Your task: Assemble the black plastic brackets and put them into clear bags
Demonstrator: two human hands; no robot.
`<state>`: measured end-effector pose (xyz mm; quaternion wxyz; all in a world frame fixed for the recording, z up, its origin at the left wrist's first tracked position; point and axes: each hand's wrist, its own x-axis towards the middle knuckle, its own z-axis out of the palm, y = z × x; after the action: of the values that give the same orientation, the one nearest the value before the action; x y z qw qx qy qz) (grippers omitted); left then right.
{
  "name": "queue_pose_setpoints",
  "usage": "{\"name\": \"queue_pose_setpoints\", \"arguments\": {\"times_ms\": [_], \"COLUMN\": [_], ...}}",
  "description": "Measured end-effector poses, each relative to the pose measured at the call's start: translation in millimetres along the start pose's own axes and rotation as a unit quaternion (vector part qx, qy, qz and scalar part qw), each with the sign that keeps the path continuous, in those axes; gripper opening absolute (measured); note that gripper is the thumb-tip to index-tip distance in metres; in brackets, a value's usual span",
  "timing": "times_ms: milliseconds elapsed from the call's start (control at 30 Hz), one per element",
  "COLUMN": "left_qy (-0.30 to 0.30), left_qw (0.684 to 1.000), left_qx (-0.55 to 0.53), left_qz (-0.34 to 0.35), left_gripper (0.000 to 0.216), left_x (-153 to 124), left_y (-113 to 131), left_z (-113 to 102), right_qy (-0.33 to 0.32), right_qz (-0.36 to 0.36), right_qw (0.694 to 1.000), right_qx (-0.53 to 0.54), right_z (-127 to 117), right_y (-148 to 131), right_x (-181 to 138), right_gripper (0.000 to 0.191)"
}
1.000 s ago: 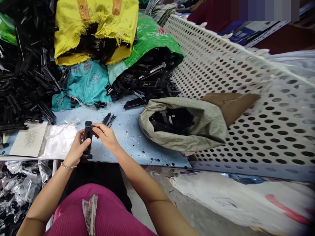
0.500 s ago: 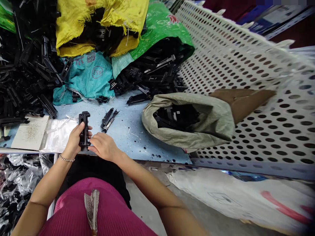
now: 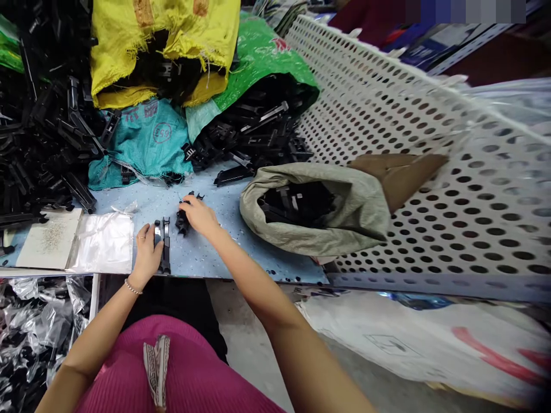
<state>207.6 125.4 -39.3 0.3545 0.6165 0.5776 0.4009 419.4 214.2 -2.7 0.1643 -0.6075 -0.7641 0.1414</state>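
My left hand (image 3: pixel 146 252), with a ring and a beaded bracelet, is closed on the left edge of a long black plastic part (image 3: pixel 166 246). That part rests near the front edge of the blue work surface. Farther back and to the right, my right hand (image 3: pixel 198 215) has its fingers bent round a second group of black plastic parts (image 3: pixel 182 222), partly covered by the hand. Exactly how many pieces it grips is hidden. Left of my left hand lies a stack of clear plastic bags (image 3: pixel 105 244).
A beige board (image 3: pixel 49 241) lies at the left. Black parts pile up behind it and spill from yellow (image 3: pixel 163 34), teal (image 3: pixel 146 140) and green sacks (image 3: pixel 275 57). To the right, a grey-green sack (image 3: pixel 361 218) holds more, against a white perforated panel (image 3: pixel 430 143).
The black part held up between both hands is now down on the surface under my left hand. My right hand has moved away from it, forward and right, onto the other black parts.
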Motion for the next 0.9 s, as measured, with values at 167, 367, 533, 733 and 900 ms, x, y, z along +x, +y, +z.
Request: {"name": "queue_pose_setpoints", "arguments": {"times_ms": [167, 367, 533, 733, 900], "left_qy": [0.023, -0.007, -0.029, -0.125, -0.119], "left_qw": [0.997, 0.996, 0.977, 0.913, 0.940], "left_qx": [0.037, 0.000, -0.209, -0.362, -0.303], "left_qz": [0.070, 0.089, 0.005, -0.143, -0.104], "left_gripper": [0.042, 0.036, 0.046, 0.051, 0.050], "left_x": [12.6, 27.1, 36.7, 34.0, 26.2], "left_y": [21.7, 40.0, 49.3, 78.7, 81.3], "left_z": [-10.8, -7.3, -7.9, -22.5, -31.8], "right_qy": [0.089, -0.032, 0.030, 0.144, 0.096], "right_qz": [0.111, 0.282, 0.141, -0.015, 0.070], "right_qw": [0.989, 0.957, 0.921, 0.916, 0.902], "right_qx": [0.039, 0.058, 0.362, 0.373, 0.414], "right_z": [4.3, 7.0, 4.6, -13.5, -25.3], "right_y": [2.5, 5.6, -10.8, -73.8, -80.9], "right_x": [-5.2, 12.5, -7.0, -47.9, -16.3], "right_gripper": [0.031, 0.065, 0.050, 0.041, 0.055]}}
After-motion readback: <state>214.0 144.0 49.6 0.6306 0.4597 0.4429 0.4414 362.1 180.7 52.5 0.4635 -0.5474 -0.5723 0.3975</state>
